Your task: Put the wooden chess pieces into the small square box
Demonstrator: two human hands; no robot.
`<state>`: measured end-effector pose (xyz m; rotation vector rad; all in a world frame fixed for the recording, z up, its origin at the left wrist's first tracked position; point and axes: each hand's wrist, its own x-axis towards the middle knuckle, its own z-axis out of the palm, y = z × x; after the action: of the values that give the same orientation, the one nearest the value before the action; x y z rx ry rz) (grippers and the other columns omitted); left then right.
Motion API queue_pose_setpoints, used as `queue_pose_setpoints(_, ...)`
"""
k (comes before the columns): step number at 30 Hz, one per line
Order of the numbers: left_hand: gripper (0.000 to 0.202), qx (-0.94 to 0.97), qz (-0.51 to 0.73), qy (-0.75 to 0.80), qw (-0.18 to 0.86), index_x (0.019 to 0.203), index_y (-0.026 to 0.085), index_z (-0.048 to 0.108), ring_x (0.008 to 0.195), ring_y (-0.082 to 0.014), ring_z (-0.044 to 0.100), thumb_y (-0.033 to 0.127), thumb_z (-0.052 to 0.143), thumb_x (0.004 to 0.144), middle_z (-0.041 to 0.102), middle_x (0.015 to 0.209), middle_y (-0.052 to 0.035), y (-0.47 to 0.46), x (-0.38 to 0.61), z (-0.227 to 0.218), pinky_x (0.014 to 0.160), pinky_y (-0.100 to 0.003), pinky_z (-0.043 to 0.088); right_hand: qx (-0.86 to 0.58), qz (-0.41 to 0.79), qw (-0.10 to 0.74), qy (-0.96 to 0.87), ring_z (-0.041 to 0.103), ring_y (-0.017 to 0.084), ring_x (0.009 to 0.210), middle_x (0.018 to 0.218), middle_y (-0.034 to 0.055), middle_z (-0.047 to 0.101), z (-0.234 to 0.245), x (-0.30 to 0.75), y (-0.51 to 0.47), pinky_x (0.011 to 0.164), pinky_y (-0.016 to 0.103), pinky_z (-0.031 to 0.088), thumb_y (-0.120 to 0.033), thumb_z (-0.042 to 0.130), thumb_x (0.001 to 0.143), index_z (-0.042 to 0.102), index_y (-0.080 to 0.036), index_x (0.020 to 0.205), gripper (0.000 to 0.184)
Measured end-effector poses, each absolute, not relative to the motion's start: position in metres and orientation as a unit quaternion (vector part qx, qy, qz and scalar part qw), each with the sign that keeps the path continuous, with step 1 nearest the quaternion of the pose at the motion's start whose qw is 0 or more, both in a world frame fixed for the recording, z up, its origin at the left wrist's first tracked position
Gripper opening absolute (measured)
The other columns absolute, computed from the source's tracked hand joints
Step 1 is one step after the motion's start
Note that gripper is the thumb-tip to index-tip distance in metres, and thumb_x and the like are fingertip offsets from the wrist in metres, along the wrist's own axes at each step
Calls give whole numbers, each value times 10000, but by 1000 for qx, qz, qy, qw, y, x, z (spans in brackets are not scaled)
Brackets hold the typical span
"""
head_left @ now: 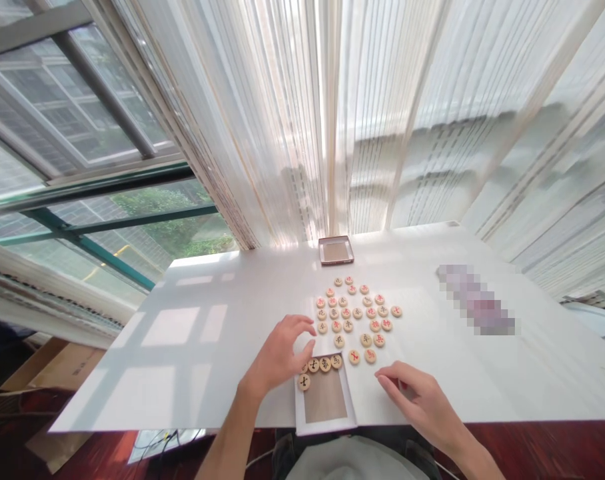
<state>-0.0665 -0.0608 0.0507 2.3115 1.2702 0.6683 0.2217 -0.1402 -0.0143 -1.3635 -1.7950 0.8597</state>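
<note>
A white shallow box (326, 421) with a brown bottom lies at the near edge of the white table (192, 347). A few round wooden chess pieces (319, 365) sit at its far end. Many more pieces (358, 311), marked red or black, lie scattered beyond it. My left hand (281, 353) hovers over the box's far left corner with its fingers curled and apart, nothing visible in them. My right hand (416, 400) rests on the table right of the box, its fingers bent down, with something reddish under the fingertips that I cannot make out.
A small brown-rimmed lid or tray (336, 250) lies at the table's far edge by the sheer curtains (362, 113). A blurred-out patch (475, 307) sits on the table's right side. Cardboard boxes (57, 367) stand on the floor at the left.
</note>
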Motion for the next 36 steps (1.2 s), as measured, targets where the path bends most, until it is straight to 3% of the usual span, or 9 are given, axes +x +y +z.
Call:
queue_pose_setpoints(7, 133, 837, 260, 429, 216, 996, 247, 667, 1015, -201, 646, 220, 573, 906, 698, 1044, -34, -1, -44, 47, 941, -363, 521, -564, 282, 427, -648, 584, 163, 608, 705, 25, 684, -16, 228, -135, 593, 281, 498, -511, 488, 978, 717, -224, 818, 400)
queue_pose_setpoints(19, 166, 858, 176, 413, 249, 975, 257, 706, 800, -164, 677, 281, 546, 937, 741, 926, 4, 41, -12, 51, 773, -280, 530, -584, 324, 418, -616, 651, 187, 706, 782, 32, 722, -18, 241, -126, 671, 259, 539, -484, 535, 962, 714, -220, 835, 343)
queue_pose_setpoints(29, 208, 896, 130, 351, 239, 1012, 272, 725, 834, -169, 678, 223, 544, 922, 751, 949, 18, 71, 37, 42, 780, -266, 499, -621, 342, 503, -495, 634, 182, 616, 643, 16, 652, -20, 244, -125, 616, 256, 534, -533, 603, 897, 706, -202, 826, 354)
queue_pose_setpoints(36, 169, 884, 122, 381, 243, 986, 252, 721, 795, -154, 670, 257, 576, 899, 752, 942, 7, 75, 8, 51, 744, -248, 508, -626, 361, 517, -459, 614, 179, 615, 630, 7, 633, -16, 241, -125, 607, 256, 506, -526, 622, 868, 708, -208, 797, 337)
